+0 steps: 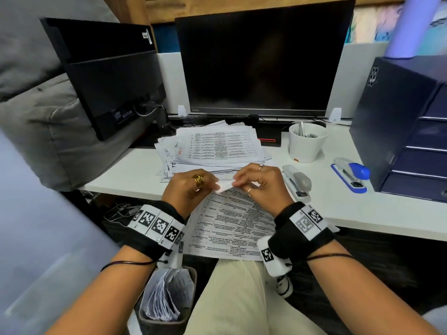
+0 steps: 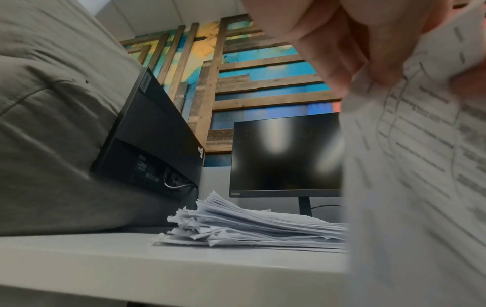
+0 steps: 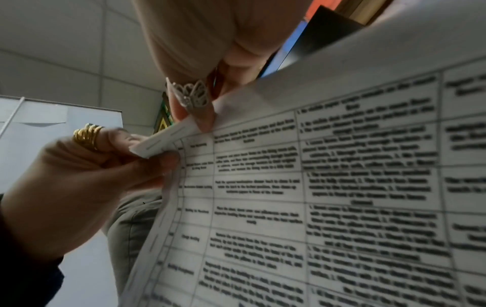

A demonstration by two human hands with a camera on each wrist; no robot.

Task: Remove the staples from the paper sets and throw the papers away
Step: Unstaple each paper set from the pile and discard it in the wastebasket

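L hand [image 1: 191, 187] & R hand [image 1: 258, 182], frame centre: fingers [image 3: 202, 116] curled, both pinching folded corner of paper set [image 1: 232, 226]; staples [image 3: 157, 143] visible there.

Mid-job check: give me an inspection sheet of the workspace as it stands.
Surface: white desk, its near edge over the lap.
Job's things: paper set held over the lap, corner folded with staples showing; paper stack on the desk; bin on the floor with discarded sheets.
Clutter: white cup, grey stapler, blue stapler, drawer unit.
Grips: left hand and right hand both pinch the set's stapled corner.
Cables: loose bundle under the desk.
Surroundings: two dark monitors, front one; grey cushion at left.
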